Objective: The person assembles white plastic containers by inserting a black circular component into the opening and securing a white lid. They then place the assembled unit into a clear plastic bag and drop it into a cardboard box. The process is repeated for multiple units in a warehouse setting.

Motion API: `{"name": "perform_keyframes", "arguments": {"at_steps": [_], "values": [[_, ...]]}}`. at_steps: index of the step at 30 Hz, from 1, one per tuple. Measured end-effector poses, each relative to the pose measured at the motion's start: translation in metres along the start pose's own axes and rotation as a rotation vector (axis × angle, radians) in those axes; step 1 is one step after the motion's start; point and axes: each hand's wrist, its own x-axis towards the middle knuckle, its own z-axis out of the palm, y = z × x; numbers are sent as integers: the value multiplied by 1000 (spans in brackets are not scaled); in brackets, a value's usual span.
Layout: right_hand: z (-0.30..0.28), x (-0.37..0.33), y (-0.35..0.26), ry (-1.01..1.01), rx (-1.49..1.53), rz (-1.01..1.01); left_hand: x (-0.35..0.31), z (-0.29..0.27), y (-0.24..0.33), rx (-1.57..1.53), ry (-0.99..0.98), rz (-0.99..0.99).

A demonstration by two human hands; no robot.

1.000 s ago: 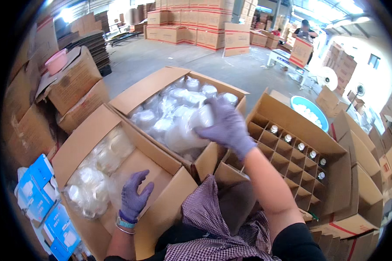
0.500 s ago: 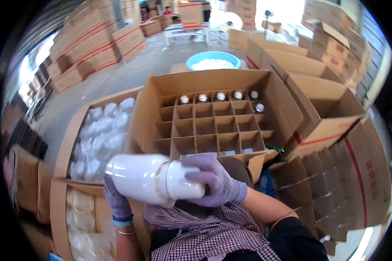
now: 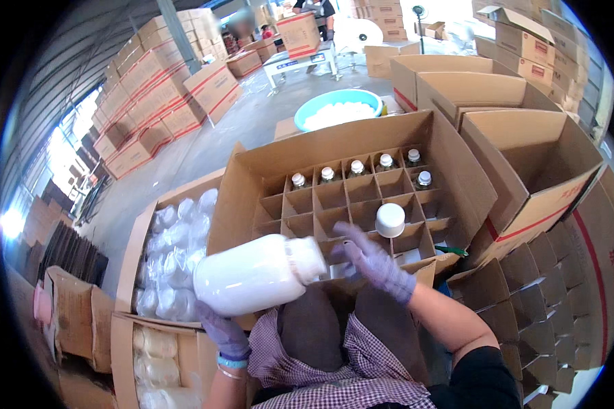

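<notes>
A large glossy white plastic bottle (image 3: 249, 276) lies tilted in front of me, its bare neck pointing right. My left hand (image 3: 223, 332), in a lilac work glove, holds it from below at its base end; most of those fingers are hidden behind it. Beyond the neck, my gloved right hand (image 3: 370, 260) is open, fingers apart, with nothing in it. A white screw cap (image 3: 390, 220) appears above the cardboard dividers (image 3: 331, 194) of the carton; whether it rests there or is in the air, I cannot tell. Several white-capped bottles (image 3: 357, 168) stand in the carton's far cells.
To the left, a carton (image 3: 131, 273) holds several clear bottles (image 3: 177, 259). Below it is another carton with pale bottles (image 3: 155, 368). A blue tub (image 3: 307, 109) of white caps stands behind. Open cartons (image 3: 525, 146) and folded dividers (image 3: 532, 300) crowd the right.
My right hand has come off the bottle's neck and moved right, its fingers opening. The cap is now apart from the bottle. The whole view has shifted slightly.
</notes>
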Motion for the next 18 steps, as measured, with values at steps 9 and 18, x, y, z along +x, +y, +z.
{"name": "perform_keyframes", "arguments": {"at_steps": [9, 18], "values": [[-31, -42, -57, -131, -455, -602, -1, 39, 8, 212, -101, 137], [-21, -100, -10, -147, -269, -209, -22, 48, -11, 312, -194, 283]]}}
